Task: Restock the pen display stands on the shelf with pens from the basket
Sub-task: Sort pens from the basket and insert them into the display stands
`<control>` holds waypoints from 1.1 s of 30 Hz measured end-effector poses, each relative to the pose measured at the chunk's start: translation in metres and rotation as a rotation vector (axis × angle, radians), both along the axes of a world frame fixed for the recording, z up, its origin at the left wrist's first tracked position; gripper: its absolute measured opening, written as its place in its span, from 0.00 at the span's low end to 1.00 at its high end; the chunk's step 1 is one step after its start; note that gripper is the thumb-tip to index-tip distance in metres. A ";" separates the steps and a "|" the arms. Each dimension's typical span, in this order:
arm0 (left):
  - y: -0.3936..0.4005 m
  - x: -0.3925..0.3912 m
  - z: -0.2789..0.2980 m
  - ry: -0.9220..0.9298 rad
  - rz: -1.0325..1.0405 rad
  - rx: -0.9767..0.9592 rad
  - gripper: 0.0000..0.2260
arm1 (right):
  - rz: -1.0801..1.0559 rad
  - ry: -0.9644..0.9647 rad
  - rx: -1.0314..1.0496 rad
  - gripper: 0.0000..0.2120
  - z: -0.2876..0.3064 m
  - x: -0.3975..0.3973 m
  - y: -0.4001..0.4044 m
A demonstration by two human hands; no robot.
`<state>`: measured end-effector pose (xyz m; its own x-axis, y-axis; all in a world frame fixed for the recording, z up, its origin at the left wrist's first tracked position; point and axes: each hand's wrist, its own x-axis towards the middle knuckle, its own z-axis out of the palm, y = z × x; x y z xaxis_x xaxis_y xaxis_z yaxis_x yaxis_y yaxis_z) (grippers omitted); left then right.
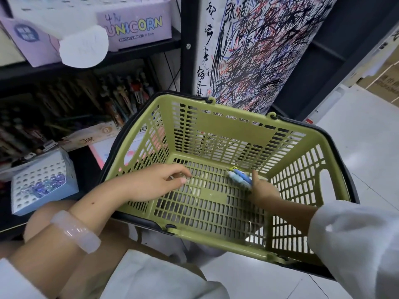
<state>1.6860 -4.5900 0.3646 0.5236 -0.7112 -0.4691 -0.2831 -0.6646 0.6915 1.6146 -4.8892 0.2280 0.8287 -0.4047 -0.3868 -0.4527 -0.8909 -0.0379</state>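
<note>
My right hand [262, 187] holds the blue pens [239, 175] on the green basket [216, 124] floor, pointing up-left, while my left hand [159, 183] pinches something tiny nearby.

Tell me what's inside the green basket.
Both hands reach into the basket. The right hand grips a few blue pens; their lower ends are covered. The left hand pinches something small, unidentifiable.
</note>
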 end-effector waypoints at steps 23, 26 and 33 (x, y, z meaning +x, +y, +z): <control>-0.004 0.001 0.025 0.495 0.588 -0.522 0.30 | 0.229 -0.120 1.082 0.11 0.157 0.065 0.132; 0.006 0.000 0.041 0.543 0.880 -0.964 0.23 | 0.343 -0.219 1.179 0.08 0.189 0.071 0.185; 0.054 0.005 0.090 0.313 1.157 -1.392 0.08 | 0.538 -0.631 1.059 0.13 0.232 0.081 0.270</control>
